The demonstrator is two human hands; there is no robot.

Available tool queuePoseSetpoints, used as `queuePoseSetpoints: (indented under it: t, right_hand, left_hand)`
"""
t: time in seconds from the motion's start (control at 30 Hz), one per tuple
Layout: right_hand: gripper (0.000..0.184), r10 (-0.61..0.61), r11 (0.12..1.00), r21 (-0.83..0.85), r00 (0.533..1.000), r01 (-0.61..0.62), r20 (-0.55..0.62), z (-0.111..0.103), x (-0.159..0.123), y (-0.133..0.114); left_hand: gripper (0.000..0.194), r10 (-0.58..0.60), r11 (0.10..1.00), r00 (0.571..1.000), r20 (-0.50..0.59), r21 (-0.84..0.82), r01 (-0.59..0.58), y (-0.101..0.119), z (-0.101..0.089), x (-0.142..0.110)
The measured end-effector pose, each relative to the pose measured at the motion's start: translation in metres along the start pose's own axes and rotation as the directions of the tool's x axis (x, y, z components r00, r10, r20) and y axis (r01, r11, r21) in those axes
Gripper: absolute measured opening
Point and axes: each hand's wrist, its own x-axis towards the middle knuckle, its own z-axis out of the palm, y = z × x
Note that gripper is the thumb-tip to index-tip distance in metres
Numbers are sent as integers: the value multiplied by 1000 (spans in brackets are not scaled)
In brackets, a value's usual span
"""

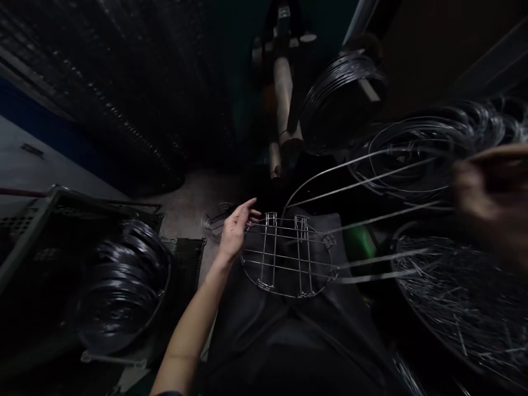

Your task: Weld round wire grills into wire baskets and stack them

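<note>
My left hand [234, 235] is at the upper left rim of a round wire rack [289, 256], its fingers stretched out and apart. Whether they touch the rim is hard to see. The rack has crossing straight wires inside a ring, with small clips along the edge, and lies over my dark-clothed lap. My right hand [474, 190] is smeared by motion at the far right, so its fingers cannot be made out. A blurred curved wire [338, 165] and several straight wires [383, 264] stretch between the rack and that hand.
At left, a crate [53, 236] stands beside a container of stacked wire rings [124, 280]. A round tub [402, 286] of short wire pieces [466, 308] is at right. Wire coils [437, 137] lie behind it. More rings [342, 82] hang near a machine with a pale cylinder [284, 91].
</note>
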Motion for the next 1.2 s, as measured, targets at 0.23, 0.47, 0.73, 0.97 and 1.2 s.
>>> queuePoseSetpoints:
  t: [0.23, 0.47, 0.73, 0.97, 1.2]
  right_hand:
    - [25, 310, 948, -12, 913, -319, 264, 83, -107, 7]
    - [27, 142, 990, -65, 937, -128, 319, 100, -122, 6]
    - [33, 138, 989, -86, 935, -116, 328, 95, -130, 13]
    - [47, 283, 913, 156, 860, -377, 425, 94, -162, 23]
    - [54, 405, 692, 384, 769, -612, 495, 109, -157, 12]
  left_hand:
    - [59, -176, 983, 975, 136, 81, 166, 9, -21, -16]
    - [34, 7, 792, 999, -32, 610, 14, -20, -29, -6]
    - [33, 26, 787, 999, 26, 616, -36, -37, -31, -20]
    - [38, -3, 889, 999, -32, 458, 18, -52, -24, -30]
    - [56, -255, 952, 948, -191, 122, 281, -45, -15, -31]
